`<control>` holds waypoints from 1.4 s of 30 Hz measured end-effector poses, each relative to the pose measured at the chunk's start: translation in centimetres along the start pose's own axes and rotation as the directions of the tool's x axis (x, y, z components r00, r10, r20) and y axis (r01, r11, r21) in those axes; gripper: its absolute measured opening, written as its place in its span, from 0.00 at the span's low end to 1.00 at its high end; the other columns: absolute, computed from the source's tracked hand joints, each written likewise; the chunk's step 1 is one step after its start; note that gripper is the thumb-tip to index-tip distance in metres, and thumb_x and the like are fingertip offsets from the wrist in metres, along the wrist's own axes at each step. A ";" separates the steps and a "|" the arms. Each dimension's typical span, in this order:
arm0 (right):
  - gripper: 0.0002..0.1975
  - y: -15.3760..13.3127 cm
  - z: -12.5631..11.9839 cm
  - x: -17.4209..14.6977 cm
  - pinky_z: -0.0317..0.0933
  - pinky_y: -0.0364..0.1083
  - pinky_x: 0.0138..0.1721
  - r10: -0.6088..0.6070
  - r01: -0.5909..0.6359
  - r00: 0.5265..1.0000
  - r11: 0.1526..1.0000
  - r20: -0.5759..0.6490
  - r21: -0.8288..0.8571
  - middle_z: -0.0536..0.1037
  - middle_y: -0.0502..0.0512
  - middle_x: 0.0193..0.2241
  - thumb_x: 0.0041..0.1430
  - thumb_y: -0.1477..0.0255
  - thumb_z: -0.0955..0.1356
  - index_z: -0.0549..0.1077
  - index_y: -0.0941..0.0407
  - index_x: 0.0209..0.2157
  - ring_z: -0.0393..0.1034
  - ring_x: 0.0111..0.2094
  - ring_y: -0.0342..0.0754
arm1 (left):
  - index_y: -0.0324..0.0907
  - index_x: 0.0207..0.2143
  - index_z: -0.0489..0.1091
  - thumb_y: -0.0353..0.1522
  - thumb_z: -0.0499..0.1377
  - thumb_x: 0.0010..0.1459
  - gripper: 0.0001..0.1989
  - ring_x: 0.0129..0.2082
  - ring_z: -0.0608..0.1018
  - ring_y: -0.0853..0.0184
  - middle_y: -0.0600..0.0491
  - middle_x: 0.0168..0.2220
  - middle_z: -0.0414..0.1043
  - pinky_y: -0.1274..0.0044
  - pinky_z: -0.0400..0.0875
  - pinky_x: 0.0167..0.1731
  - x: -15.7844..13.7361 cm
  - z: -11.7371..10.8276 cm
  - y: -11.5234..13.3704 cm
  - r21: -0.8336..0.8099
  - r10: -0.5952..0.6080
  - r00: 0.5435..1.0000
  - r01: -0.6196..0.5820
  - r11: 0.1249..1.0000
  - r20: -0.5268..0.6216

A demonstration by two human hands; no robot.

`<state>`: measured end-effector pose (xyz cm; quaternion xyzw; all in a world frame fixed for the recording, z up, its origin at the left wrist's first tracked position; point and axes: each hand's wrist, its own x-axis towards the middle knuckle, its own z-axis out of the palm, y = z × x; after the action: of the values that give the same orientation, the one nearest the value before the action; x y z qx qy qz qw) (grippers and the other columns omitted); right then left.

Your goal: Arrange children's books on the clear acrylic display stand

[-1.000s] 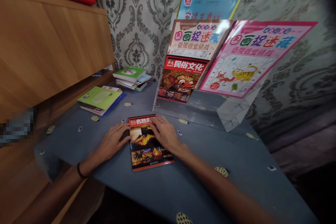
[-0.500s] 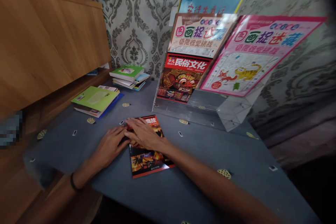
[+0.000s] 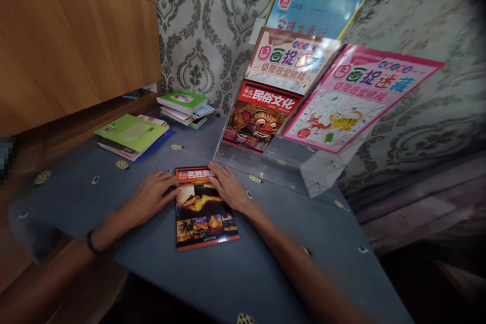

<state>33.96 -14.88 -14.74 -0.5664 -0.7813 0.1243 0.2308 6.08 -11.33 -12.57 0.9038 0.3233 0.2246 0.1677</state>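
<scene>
A book (image 3: 201,202) with a red and black cover, golden scenery and a strip of small pictures lies closed, face up, on the blue tablecloth. My left hand (image 3: 155,193) rests at its left edge, fingertips by the upper part of the cover, fingers bent a little and not gripping. Over the top right corner lies my right hand (image 3: 231,190), its fingers stretched out and covering the end of the title. Behind it, a clear display stand (image 3: 258,164) holds a red folk-culture book (image 3: 261,116) in its lower front.
A pink picture book (image 3: 341,101), a brown picture book (image 3: 290,58) and a yellow-edged blue book (image 3: 315,10) lean on the stand. Two book piles, one topped by a light green book (image 3: 132,134), the other by a green book (image 3: 183,101), sit at the left near a wooden cabinet (image 3: 83,40).
My right hand has slid off the book's upper left, away from my left hand, to its top right corner. More of the cover shows. The camera view has shifted slightly.
</scene>
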 end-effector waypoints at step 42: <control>0.36 -13.3 0.9 -11.6 0.46 0.57 0.70 -0.303 0.325 0.896 0.946 0.325 -0.013 0.53 0.69 0.70 0.67 0.59 0.66 0.55 0.64 0.68 0.36 0.72 0.56 | 0.40 0.39 0.75 0.26 0.51 0.63 0.13 0.41 0.72 0.63 0.50 0.39 0.75 0.69 0.67 0.47 9.4 5.8 -2.0 -0.071 0.216 0.973 -0.221 0.973 -0.078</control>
<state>25.37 -30.11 -12.01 -0.4126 -0.8931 0.1492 0.0994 14.54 -4.56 -15.56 0.9182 0.2183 0.2857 0.1661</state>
